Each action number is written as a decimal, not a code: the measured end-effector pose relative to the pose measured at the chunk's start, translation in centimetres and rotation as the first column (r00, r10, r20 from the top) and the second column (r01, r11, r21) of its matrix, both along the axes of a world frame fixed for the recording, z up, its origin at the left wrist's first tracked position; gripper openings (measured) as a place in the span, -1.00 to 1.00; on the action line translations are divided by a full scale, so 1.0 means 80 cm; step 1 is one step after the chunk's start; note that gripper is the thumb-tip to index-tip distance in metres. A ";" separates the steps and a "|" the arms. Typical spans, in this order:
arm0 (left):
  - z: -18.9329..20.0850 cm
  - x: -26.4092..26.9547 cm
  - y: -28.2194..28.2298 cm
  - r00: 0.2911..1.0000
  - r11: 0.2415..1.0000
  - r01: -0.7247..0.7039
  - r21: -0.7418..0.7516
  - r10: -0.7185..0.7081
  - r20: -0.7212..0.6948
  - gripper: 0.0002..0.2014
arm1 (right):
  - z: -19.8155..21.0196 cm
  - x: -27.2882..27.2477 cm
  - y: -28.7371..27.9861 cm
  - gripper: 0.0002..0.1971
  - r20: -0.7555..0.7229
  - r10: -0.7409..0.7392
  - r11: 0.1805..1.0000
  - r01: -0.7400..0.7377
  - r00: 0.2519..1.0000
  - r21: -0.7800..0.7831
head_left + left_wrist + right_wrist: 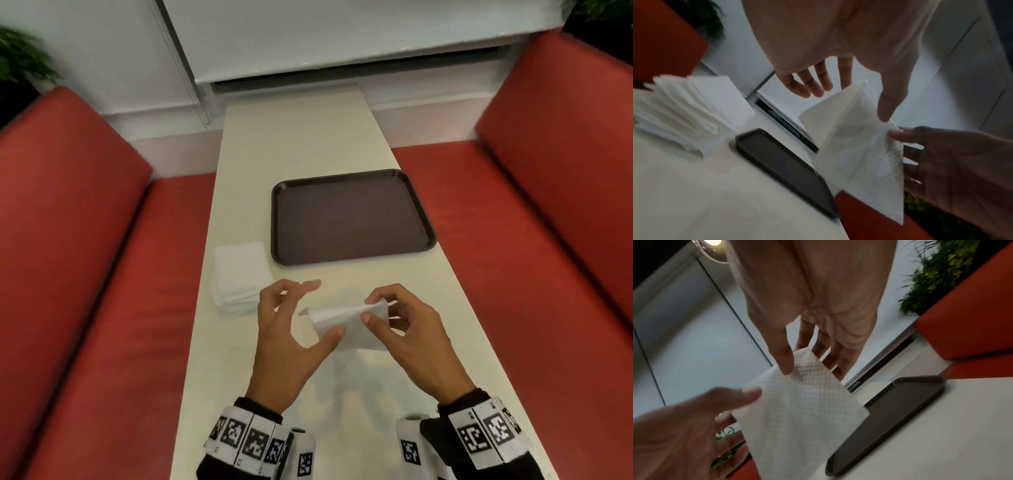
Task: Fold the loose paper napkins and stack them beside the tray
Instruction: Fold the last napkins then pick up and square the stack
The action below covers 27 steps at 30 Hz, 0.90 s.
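I hold one white paper napkin [346, 327] [855, 146] [797, 418] in the air above the near part of the table. My right hand [371, 310] [812, 369] pinches its upper right corner between thumb and forefinger. My left hand [325, 308] [851, 104] has its fingers spread apart, and only its thumb touches the napkin's lower left edge. A stack of folded white napkins [239, 274] [684, 110] lies left of the near left corner of the dark brown tray [352, 219] [785, 165] [896, 405], which holds nothing.
The narrow cream table [301, 154] runs away from me to a white wall. Red padded benches flank it on the left [102, 274] and right [513, 240]. Green plants [937, 272] stand behind the bench backs.
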<state>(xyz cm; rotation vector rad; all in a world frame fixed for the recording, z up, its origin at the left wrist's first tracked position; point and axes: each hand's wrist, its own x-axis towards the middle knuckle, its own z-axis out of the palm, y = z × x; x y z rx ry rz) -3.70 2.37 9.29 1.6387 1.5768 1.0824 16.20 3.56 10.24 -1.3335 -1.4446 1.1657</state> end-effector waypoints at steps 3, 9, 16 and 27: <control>0.001 -0.043 0.019 1.000 1.000 -0.023 -0.020 0.023 0.008 -0.81 | -0.003 -0.037 0.028 -0.83 0.033 0.028 0.999 -0.029 0.999 0.032; -0.003 -0.133 0.083 0.930 0.960 -0.119 -0.253 0.197 0.311 -0.97 | -0.022 -0.140 0.107 -0.76 -0.073 0.070 0.992 -0.077 0.995 -0.103; -0.026 -0.194 0.153 0.933 0.937 -0.331 -0.108 0.342 0.113 -0.91 | -0.065 -0.247 0.175 -0.73 -0.116 -0.083 0.981 0.061 0.990 -0.182; -0.116 -0.226 0.184 0.844 0.610 -0.359 -0.706 0.536 0.034 0.34 | -0.142 -0.302 0.213 -0.66 0.266 -0.178 0.905 0.263 0.948 -0.333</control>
